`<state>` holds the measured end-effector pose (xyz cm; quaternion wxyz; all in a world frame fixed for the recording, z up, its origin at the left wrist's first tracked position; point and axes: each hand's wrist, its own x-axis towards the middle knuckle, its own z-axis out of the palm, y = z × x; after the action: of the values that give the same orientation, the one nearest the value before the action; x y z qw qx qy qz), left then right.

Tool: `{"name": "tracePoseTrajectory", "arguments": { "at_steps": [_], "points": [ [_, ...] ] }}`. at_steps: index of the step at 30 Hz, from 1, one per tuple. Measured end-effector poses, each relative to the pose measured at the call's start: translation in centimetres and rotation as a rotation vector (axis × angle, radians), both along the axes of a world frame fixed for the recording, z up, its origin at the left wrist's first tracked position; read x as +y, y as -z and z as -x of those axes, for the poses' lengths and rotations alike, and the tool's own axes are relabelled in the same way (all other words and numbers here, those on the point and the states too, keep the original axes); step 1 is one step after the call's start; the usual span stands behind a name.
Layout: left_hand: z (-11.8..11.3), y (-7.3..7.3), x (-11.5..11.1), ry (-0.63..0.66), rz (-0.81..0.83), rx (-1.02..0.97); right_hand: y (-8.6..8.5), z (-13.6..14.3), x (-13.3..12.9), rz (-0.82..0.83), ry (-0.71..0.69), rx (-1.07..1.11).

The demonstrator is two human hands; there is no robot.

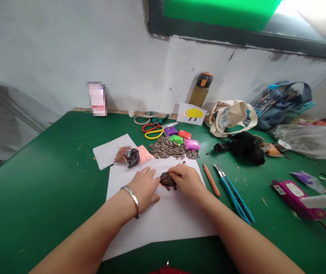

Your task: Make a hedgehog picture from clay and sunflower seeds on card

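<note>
On a sheet of white paper (151, 224) lies a small hedgehog figure (167, 179) covered in striped sunflower seeds, with brown feet and a pinkish part at its left. My left hand (144, 187), wearing a silver bangle (132, 198), rests on the paper with its fingers apart, the index fingertip at the figure's left edge. My right hand (188, 182) pinches at the figure's upper right; whatever is between the fingertips is hidden. A heap of loose sunflower seeds (170, 147) lies just behind the paper.
Behind the hands are bagged clay (123, 155), coloured clay packs (184, 134), scissors (154, 133) and a hedgehog drawing (191, 113). To the right lie an orange pen-like stick (211, 179), a blue utility knife (235, 198), a black cloth item (244, 147) and a magenta device (296, 198). A bottle (201, 89) stands by the wall.
</note>
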<state>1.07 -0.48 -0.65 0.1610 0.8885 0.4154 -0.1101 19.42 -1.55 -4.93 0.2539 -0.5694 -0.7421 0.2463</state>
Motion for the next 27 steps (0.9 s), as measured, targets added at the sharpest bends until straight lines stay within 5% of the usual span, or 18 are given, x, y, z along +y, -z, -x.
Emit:
{"name": "tracePoseTrajectory", "arguments": {
  "at_steps": [8, 15, 21, 27],
  "points": [
    [-0.1, -0.4, -0.1, -0.009, 0.015, 0.008, 0.5, -0.4, 0.3, -0.033, 0.029, 0.072],
    [0.0, -0.5, -0.1, -0.002, 0.022, 0.007, 1.0, -4.0, 1.8, -0.108, 0.307, 0.037],
    [0.1, -0.3, 0.0, 0.004, 0.018, 0.008, 0.5, -4.3, 2.4, -0.114, 0.282, -0.244],
    [0.2, -0.1, 0.0, 0.003, 0.013, 0.012, 0.6, -3.6, 2.2, -0.110, 0.240, -0.295]
  ]
}}
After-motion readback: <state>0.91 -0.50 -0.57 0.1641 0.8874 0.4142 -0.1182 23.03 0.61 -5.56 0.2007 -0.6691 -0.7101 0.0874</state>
